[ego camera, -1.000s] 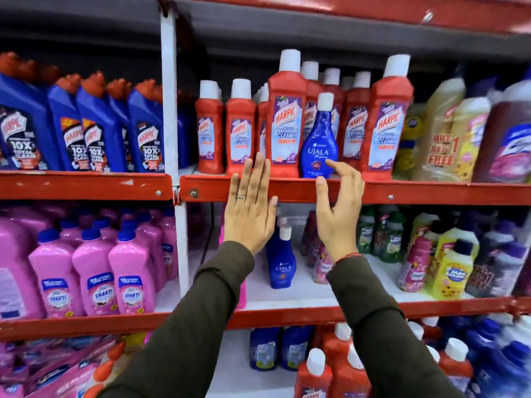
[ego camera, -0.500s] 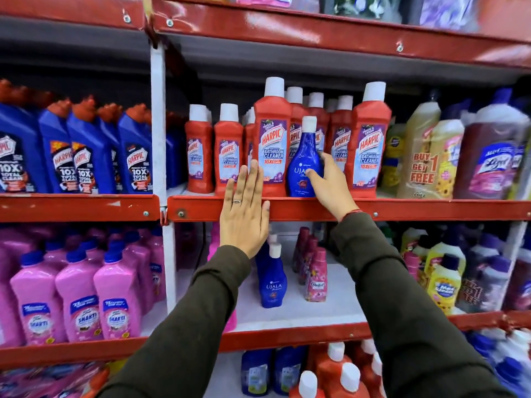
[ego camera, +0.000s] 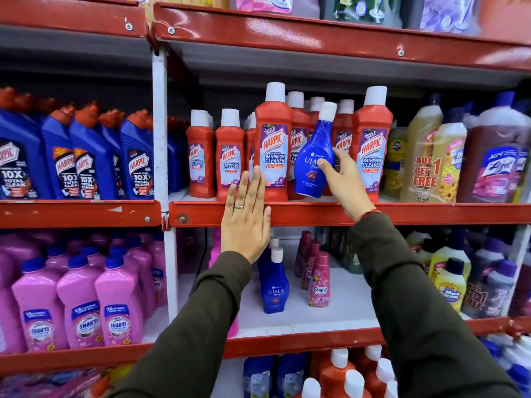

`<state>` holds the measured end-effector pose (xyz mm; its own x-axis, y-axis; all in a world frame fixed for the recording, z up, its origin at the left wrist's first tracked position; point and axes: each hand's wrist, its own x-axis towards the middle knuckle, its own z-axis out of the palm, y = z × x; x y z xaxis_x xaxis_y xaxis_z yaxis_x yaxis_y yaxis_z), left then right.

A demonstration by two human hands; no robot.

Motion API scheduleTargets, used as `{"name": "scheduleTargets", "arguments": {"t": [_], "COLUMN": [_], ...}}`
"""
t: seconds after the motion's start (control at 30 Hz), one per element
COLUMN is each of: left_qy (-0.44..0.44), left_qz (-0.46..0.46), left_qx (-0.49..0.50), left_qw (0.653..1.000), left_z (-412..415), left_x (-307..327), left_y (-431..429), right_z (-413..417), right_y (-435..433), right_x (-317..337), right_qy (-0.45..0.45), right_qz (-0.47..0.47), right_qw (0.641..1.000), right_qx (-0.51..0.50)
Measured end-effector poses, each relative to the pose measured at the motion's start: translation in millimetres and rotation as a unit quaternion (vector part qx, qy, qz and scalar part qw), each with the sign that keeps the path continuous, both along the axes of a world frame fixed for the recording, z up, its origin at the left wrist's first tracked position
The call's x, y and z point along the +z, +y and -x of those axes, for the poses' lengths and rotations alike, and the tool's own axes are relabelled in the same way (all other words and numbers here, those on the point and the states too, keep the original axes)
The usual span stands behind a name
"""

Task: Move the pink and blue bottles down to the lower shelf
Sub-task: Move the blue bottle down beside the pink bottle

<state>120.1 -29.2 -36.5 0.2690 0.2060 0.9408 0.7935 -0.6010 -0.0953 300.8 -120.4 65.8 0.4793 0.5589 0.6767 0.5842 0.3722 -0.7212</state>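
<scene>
Item: blue plastic Ujala bottle with white cap (ego camera: 311,156), tilted.
Right hand (ego camera: 343,182) grip closed round it; left hand (ego camera: 247,216) flat, holding nothing, left of grip.

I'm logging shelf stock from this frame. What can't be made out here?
- Pink bottle on the lower shelf: head view, mostly hidden by the left hand and sleeve.
- Label of the blue bottle: partly covered by the right hand.
- Top-shelf goods: cut off by the upper edge.
- Rear red bottles: count hidden by the front ones.
</scene>
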Motion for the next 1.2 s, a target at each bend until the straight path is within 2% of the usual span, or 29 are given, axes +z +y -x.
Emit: {"name": "scheduleTargets", "arguments": {"t": [0.23, 0.53, 0.77, 1.0, 1.2], "left_qy": [-0.004, -0.028, -0.043, 0.003, 0.047], "left_qz": [0.001, 0.004, 0.051, 0.135, 0.192], "left_qx": [-0.015, -0.051, -0.086, -0.072, -0.056], "left_qw": [1.0, 0.998, 0.994, 0.988, 0.979], "left_z": [-0.5, 3.1, 12.8, 16.7, 8.7], "left_x": [-1.1, -12.6, -92.7, -178.5, -221.8], "left_y": [0.2, -11.1, -20.7, -25.4, -27.9], "right_z": [7.8, 24.4, 42.8, 43.9, 33.1], "right_y": [-26.9, -45.2, -58.8, -48.5, -27.4], "right_x": [5.6, -61.7, -128.3, -206.5, -246.2], "right_qy": [0.049, 0.051, 0.057, 0.101, 0.119], "right_qz": [-0.024, 0.015, 0.047, 0.118, 0.138], "right_qw": [0.995, 0.985, 0.973, 0.965, 0.963], "right_qx": [0.086, 0.163, 0.217, 0.211, 0.197]}}
